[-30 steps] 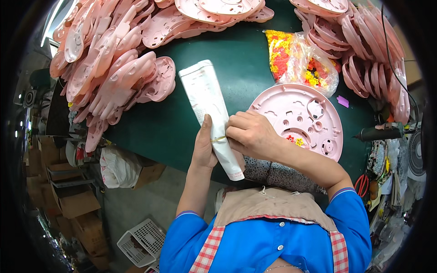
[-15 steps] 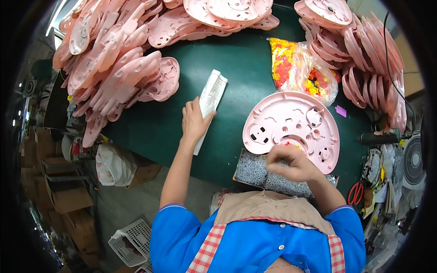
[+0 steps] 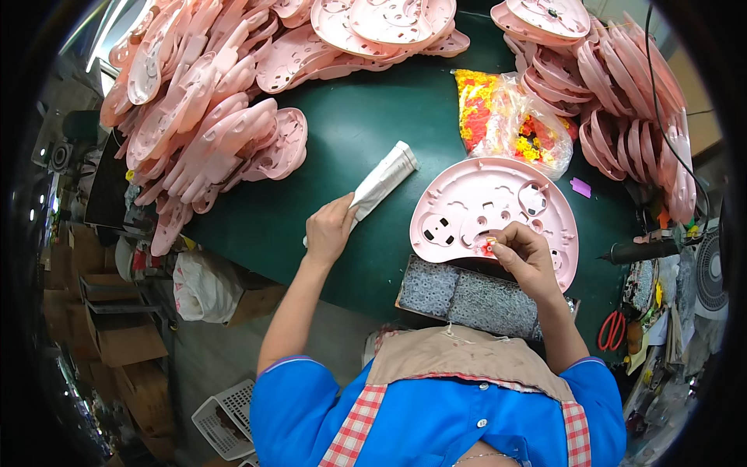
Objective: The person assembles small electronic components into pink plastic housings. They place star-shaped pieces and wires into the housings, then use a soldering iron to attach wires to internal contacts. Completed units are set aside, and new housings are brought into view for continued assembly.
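A long, folded white sheet (image 3: pixel 387 177) lies slantwise on the green table, its near end gripped by my left hand (image 3: pixel 331 231). To the right, a rounded pink plastic shell (image 3: pixel 459 183) rests with its ribbed, hollow side up, showing holes and posts. Over its near edge my right hand (image 3: pixel 529 258) is closed in a pinch. Small red and yellow pieces (image 3: pixel 489 247) show right at these fingertips; whether one is held cannot be made out. Against the near side of the shell stands a shallow box of small grey metal parts (image 3: pixel 490 302).
Heaps of pink shells stand at the left (image 3: pixel 206 117) and right (image 3: pixel 607 78). A clear bag of yellow and red pieces (image 3: pixel 517 121) lies beyond the shell, near a purple tag (image 3: pixel 580 187). Red-handled scissors (image 3: pixel 612 331) and a black-handled tool (image 3: pixel 642 251) are at the right edge.
My left hand has swung the white sheet's far end to the right. My right hand has moved from above the shell's near edge to the small red and yellow pieces, fingers pinching.
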Demonstrator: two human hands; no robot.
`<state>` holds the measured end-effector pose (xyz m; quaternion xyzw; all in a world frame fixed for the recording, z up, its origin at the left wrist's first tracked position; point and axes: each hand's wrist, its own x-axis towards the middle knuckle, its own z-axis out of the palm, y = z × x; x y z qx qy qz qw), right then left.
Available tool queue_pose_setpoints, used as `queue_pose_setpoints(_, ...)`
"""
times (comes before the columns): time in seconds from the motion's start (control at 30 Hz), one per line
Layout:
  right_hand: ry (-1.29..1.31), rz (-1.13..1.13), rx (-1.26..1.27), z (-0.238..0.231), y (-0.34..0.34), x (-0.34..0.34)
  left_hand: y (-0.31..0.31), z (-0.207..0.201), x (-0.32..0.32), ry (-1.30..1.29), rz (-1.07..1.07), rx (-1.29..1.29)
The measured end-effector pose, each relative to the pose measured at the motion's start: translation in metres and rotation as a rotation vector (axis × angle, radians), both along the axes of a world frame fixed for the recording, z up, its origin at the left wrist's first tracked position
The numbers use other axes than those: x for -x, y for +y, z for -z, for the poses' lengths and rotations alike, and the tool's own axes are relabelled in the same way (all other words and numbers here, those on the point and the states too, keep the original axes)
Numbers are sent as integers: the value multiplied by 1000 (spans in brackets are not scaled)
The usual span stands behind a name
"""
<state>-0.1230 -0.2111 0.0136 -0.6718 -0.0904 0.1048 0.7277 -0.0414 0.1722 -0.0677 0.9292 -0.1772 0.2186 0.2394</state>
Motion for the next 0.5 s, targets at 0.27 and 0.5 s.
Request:
queue_pose_setpoints(0.27,-9,107,2,1,-20,11,4,-119,-28,105,8,244)
queue_pose_setpoints(0.5,-43,137,-1,7,-23,11,28,-257,-53,-24,-14,784)
